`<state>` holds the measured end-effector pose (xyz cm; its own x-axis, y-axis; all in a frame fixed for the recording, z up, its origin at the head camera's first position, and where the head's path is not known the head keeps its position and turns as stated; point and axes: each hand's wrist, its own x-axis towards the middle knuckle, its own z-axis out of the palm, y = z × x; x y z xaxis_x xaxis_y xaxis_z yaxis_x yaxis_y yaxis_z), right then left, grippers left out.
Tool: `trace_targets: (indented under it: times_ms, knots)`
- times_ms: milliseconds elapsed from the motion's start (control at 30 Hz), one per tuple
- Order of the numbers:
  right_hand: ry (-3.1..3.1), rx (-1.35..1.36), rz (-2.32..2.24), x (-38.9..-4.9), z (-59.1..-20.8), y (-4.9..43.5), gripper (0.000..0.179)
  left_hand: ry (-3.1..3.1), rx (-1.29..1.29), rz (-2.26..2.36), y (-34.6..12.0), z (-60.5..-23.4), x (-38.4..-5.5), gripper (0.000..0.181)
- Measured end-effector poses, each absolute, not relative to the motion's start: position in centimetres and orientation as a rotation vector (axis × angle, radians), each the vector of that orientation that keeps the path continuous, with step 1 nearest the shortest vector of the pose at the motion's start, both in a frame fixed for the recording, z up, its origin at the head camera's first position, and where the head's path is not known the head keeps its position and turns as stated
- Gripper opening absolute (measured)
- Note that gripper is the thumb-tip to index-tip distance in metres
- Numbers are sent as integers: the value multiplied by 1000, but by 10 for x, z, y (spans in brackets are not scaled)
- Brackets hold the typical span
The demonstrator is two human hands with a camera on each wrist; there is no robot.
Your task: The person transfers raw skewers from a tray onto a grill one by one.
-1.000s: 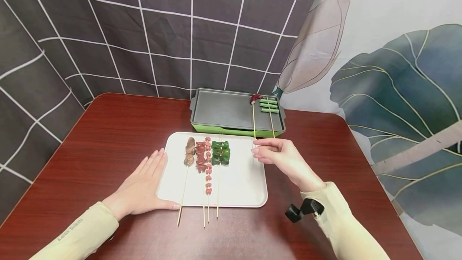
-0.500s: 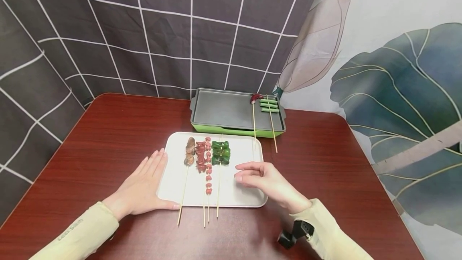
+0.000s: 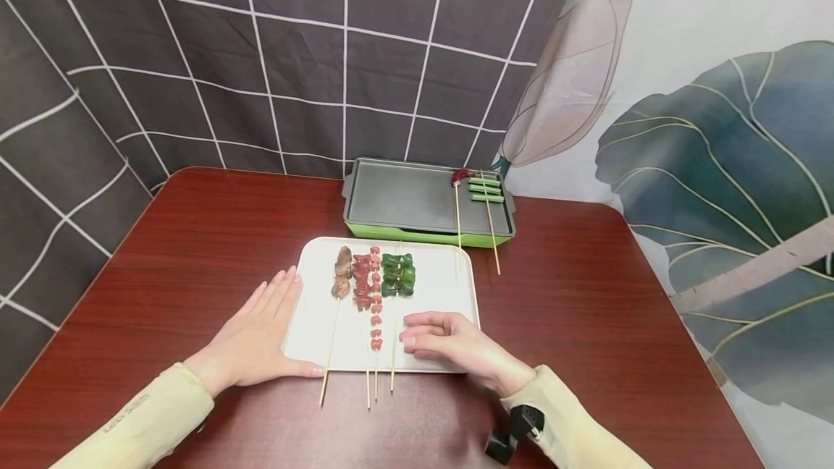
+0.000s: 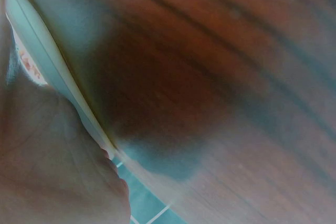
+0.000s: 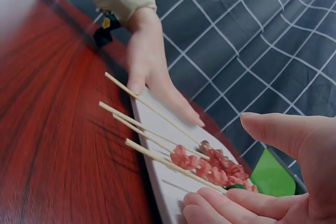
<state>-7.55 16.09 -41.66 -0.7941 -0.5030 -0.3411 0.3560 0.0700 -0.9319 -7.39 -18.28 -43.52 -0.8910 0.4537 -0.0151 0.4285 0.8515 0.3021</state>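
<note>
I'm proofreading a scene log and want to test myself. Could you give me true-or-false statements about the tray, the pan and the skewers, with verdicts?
1. Four skewers have their food on the white tray. True.
2. Three skewers have their food on the pan. False: the pan holds two, a dark red skewer and a skewer with green strips.
3. The left grip has straight fingers at the tray's left edge. True.
4. The right grip is pinching a stick. False: the right grip's thumb and fingers are apart, holding nothing.
5. The sticks of all four tray skewers overhang its near edge. True.
</note>
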Motion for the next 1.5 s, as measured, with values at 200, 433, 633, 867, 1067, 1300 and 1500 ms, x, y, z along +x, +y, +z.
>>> trace_targets:
  times_ms: [200, 433, 633, 867, 1067, 1300, 1500]
  knots:
    - [1649, -117, -1821, -76, -422, 155, 56, 2941, 708, 448, -183, -434, -74, 141]
    - [1597, -91, -1818, -74, -425, 149, 56, 2940, 709, 436, -183, -433, -75, 140]
    - [1586, -87, -1820, -73, -424, 148, 54, 2937, 707, 445, -182, -433, -75, 141]
    - [1547, -70, -1852, -71, -423, 149, 54, 2941, 704, 446, -183, -435, -74, 141]
    - [1541, -58, -1862, -69, -420, 152, 52, 2951, 712, 445, -184, -435, -74, 140]
    - [1592, -61, -1876, -64, -418, 155, 60, 2952, 715, 445, -184, -434, -73, 140]
    - [1607, -39, -1880, -59, -418, 158, 55, 2948, 712, 447, -183, -435, -73, 140]
